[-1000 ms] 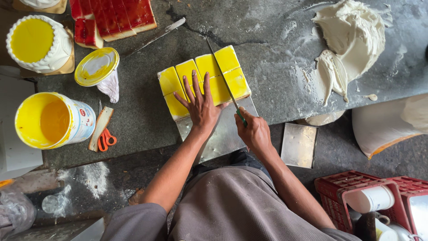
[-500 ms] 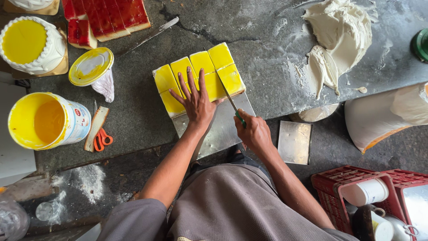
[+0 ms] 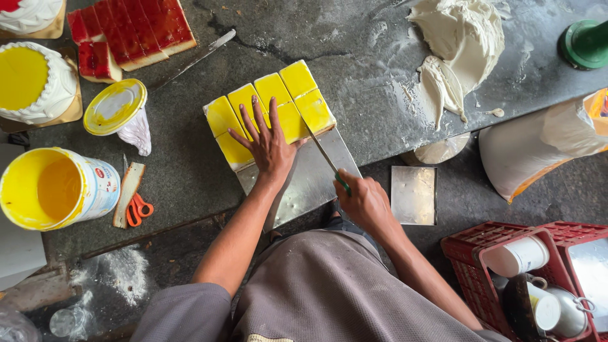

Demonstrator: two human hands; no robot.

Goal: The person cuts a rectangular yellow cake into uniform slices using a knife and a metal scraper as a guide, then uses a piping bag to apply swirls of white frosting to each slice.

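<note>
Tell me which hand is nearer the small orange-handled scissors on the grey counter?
Left. The left hand rests on the yellow cake, right of the orange-handled scissors; the right hand, gripping a knife, is farther right.

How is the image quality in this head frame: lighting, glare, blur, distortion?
Head view: soft, even daylight with only faint shadows; mild sheen on the metal sheet beneath the yellow cake; left hand, right hand and knife look sharp, no motion blur; wide-angle stretching towards the corners; the yellow bucket is vivid, not blown out.
</note>
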